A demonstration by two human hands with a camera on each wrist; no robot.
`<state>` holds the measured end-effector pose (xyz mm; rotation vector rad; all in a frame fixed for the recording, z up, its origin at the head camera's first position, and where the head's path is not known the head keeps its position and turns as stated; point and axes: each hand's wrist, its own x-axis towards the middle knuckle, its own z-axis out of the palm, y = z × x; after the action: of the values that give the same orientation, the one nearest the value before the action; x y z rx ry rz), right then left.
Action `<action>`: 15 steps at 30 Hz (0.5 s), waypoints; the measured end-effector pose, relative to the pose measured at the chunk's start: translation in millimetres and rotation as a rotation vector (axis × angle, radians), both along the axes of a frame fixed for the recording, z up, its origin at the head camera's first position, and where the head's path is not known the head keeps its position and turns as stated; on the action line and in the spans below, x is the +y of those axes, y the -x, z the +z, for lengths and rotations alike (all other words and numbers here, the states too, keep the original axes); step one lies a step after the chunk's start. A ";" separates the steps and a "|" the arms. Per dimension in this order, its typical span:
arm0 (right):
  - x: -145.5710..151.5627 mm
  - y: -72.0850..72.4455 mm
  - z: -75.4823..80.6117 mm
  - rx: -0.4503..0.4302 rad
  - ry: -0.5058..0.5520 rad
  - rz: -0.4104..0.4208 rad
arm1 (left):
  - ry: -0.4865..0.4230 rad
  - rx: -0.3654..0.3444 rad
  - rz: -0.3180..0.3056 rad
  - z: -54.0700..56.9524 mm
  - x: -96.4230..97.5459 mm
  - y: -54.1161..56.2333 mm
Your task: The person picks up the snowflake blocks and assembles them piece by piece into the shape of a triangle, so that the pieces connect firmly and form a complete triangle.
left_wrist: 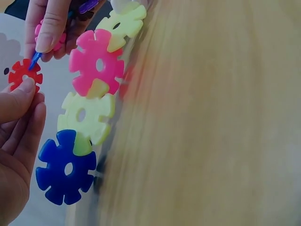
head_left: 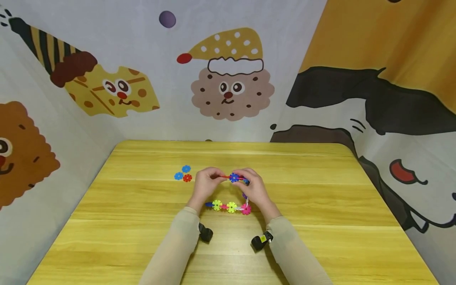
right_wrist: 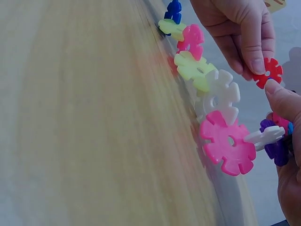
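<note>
In the head view, my left hand [head_left: 206,185] pinches a red snowflake disc [right_wrist: 275,68] between thumb and fingers. My right hand [head_left: 255,187] holds the end of a disc chain, with a blue disc [head_left: 234,177] between the two hands. The red disc meets the blue one's edge. Past my right fingers, the chain bends down through a purple disc [right_wrist: 278,155] and a white one to a pink disc [right_wrist: 216,141]. From there it runs left along the table through yellow discs [left_wrist: 96,120] and another pink disc [left_wrist: 87,61] to a dark blue end disc [left_wrist: 51,169].
Two loose light-blue discs [head_left: 186,169] and a loose red disc [head_left: 187,178] lie left of my left hand on the wooden table [head_left: 124,221]. Black wrist devices [head_left: 205,233] sit at both cuffs. A cartoon-printed cloth [head_left: 171,103] hangs behind the table.
</note>
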<state>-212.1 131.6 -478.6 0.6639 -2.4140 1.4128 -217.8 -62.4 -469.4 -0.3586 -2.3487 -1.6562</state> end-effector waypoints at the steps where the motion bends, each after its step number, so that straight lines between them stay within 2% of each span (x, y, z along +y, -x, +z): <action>1: 0.1 0.3 -0.5 0.008 -0.006 0.000 | 0.001 0.003 -0.001 0.0 -0.1 -0.1; 8: 1.0 2.4 -1.7 0.047 -0.031 -0.006 | 0.016 -0.001 -0.019 1.0 -1.6 -0.8; 15: 0.1 3.3 3.1 0.111 -0.039 0.010 | 0.025 -0.004 -0.008 2.1 -2.4 -0.6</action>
<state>-215.4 131.7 -475.4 0.7446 -2.3612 1.2998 -217.2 -64.8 -467.2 -0.3702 -2.3757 -1.6336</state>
